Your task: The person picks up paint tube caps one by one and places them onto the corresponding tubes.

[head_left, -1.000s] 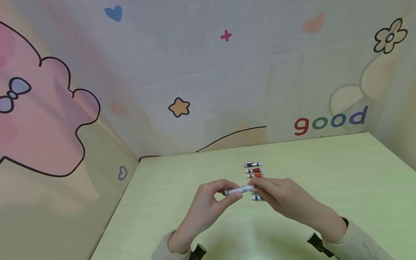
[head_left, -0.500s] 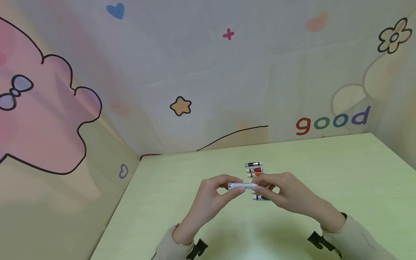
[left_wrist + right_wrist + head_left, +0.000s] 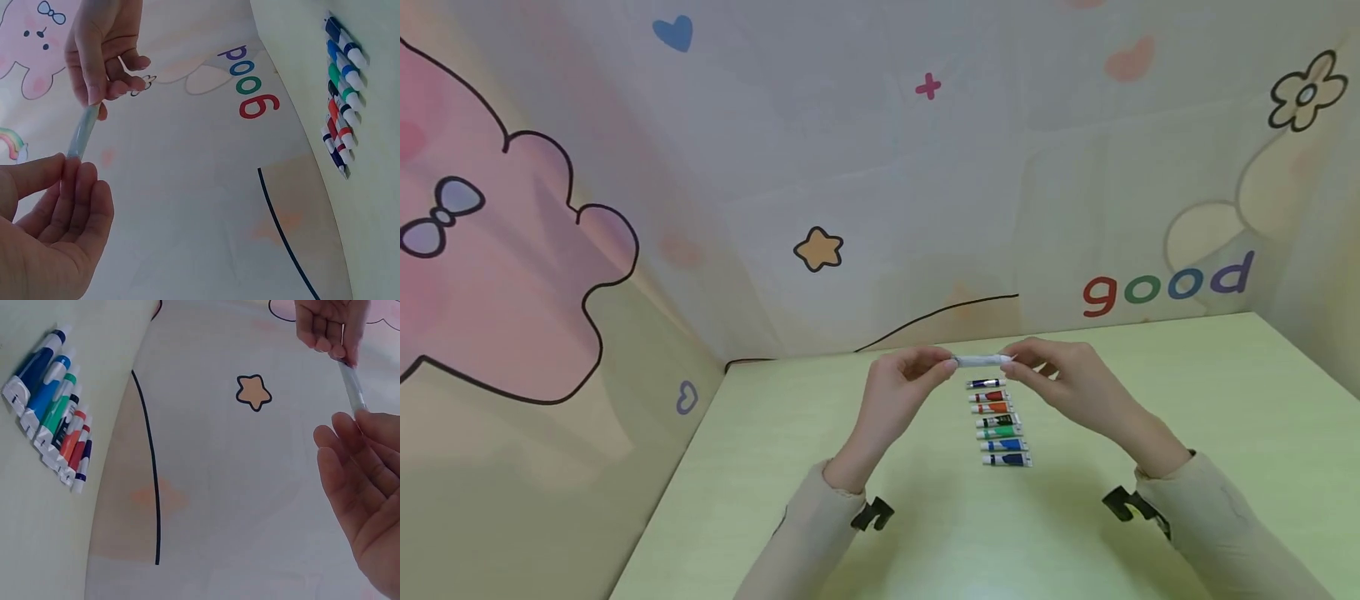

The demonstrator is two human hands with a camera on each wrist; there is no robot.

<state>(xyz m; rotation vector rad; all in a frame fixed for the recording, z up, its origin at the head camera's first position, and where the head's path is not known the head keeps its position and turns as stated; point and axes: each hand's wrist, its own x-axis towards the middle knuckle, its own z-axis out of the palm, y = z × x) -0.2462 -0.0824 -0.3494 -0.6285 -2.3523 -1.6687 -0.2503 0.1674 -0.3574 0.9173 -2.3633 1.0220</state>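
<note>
A whitish paint tube (image 3: 979,361) is held level above the far part of the table, stretched between both hands. My left hand (image 3: 891,396) pinches its left end between thumb and fingers. The right hand (image 3: 1078,387) pinches the other end, its fingertips covering the tip. In the left wrist view the middle of the tube (image 3: 82,132) shows between the two hands. Below lies a column of several paint tubes, from a dark violet tube (image 3: 985,384) at the back, through a green tube (image 3: 1000,433), to a dark blue tube (image 3: 1007,460) nearest me.
The pale green table (image 3: 760,500) meets a printed fabric backdrop (image 3: 887,167) along its back edge. Black camera mounts sit at both cuffs, such as the left mount (image 3: 872,514).
Both hands have risen and moved away toward the back with the whitish tube, uncovering the column of tubes. The left hand's grip has shifted out to the tube's left end.
</note>
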